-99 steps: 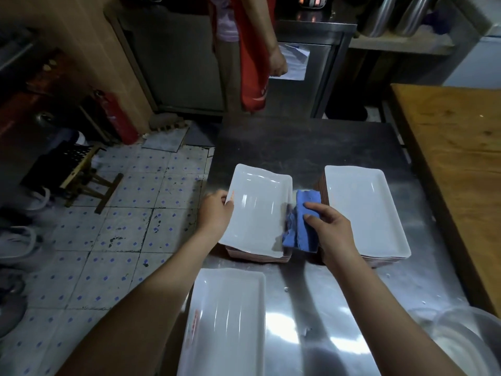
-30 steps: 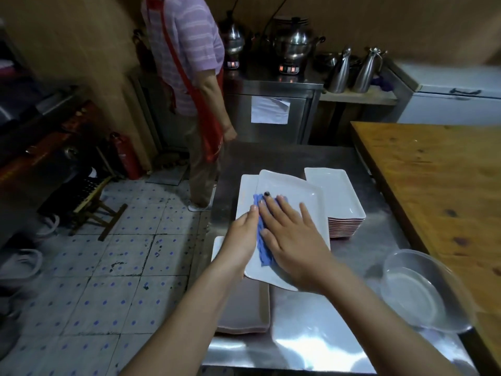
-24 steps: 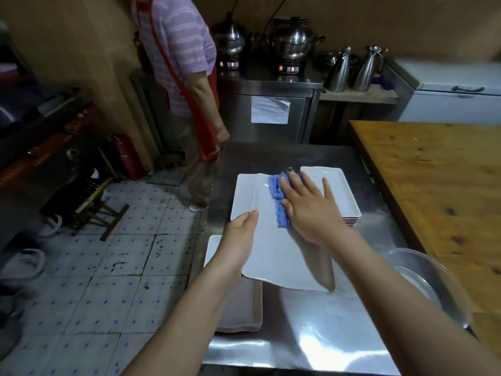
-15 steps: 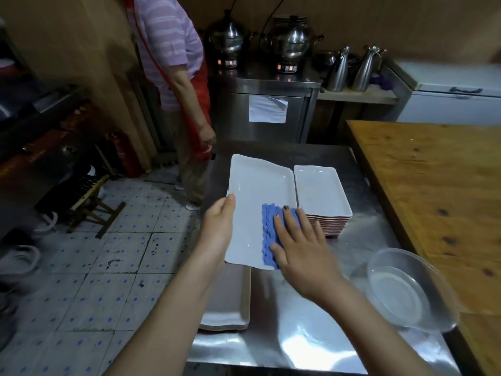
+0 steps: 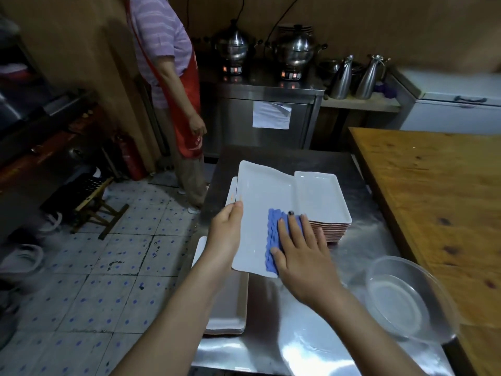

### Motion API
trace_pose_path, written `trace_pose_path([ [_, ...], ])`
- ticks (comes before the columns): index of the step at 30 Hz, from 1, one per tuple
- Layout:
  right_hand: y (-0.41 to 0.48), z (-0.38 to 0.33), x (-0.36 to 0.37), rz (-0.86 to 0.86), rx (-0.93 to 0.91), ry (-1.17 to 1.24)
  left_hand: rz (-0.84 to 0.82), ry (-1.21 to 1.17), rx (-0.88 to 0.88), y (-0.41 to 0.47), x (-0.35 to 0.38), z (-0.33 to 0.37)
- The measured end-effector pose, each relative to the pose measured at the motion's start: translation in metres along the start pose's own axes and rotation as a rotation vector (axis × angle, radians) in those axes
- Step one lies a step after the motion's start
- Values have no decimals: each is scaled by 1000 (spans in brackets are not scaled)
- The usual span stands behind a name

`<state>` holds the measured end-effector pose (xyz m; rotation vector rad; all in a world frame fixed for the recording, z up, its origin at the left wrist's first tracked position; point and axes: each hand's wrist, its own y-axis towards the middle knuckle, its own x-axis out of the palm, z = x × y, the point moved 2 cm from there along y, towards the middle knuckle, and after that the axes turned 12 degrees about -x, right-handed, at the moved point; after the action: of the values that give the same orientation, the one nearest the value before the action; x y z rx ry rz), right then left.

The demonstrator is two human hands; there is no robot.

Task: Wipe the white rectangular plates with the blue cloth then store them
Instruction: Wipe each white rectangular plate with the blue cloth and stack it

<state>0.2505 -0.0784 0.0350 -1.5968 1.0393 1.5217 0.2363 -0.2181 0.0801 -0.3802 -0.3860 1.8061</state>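
The plate [image 5: 264, 202] is held over the steel table [image 5: 298, 337], face up, its long axis running away from the person, with the far short end pointing toward the back of the table and leaning slightly left. The cloth [image 5: 272, 237] lies on the plate's near right part, as a strip running along that same axis. The right hand [image 5: 301, 253] presses flat on the cloth, its fingers straight and slightly spread, with the fingertips pointing away. The left hand [image 5: 225, 234] grips the plate's left long edge, the thumb lying on top of the rim; the fingers underneath are hidden. The plate's near end hangs over a low stack [image 5: 227, 308] of plates at the table's near left edge, and the edge of another plate [image 5: 232, 194] shows just behind its left side. To its right stands a taller stack [image 5: 322, 204], lying the same way, with its left rim meeting the held plate's right edge in view. A clear bowl [image 5: 401, 302] sits at the near right, beside a wooden table [image 5: 433, 199]. Beyond the steel table a person in a red apron [image 5: 187, 104] stands on the tiled floor [image 5: 108, 253].
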Motion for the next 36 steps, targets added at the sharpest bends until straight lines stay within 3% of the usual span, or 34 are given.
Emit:
trace_pose_path([
  [2, 12, 6, -4, -43, 38, 81, -10, 3, -5, -1, 5, -1],
  [5, 39, 6, -20, 39, 75, 124, -22, -20, -24, -7, 14, 0],
  [11, 28, -35, -26, 15, -166, 155, -38, -152, -62, -6, 9, -3],
  [14, 6, -34, -17, -51, -196, 196, -46, -167, -53, -2, 2, -7],
  [19, -9, 14, -14, -77, -62, -45, -31, -123, -19, -3, -4, -14],
  [22, -1, 29, -20, -58, 37, -62, -64, -106, -23, -8, -3, -14],
  [26, -13, 4, -7, 21, -46, 6, -66, -79, -12, -8, -5, -12],
  [30, -20, -23, -3, -115, -153, 235, -66, -90, -21, -6, 0, -17],
  [33, -3, -25, -10, -59, -205, 141, -80, -96, -50, -12, 9, -22],
  [36, 11, -2, -15, -37, -145, -8, -87, -121, -67, -12, 10, -22],
])
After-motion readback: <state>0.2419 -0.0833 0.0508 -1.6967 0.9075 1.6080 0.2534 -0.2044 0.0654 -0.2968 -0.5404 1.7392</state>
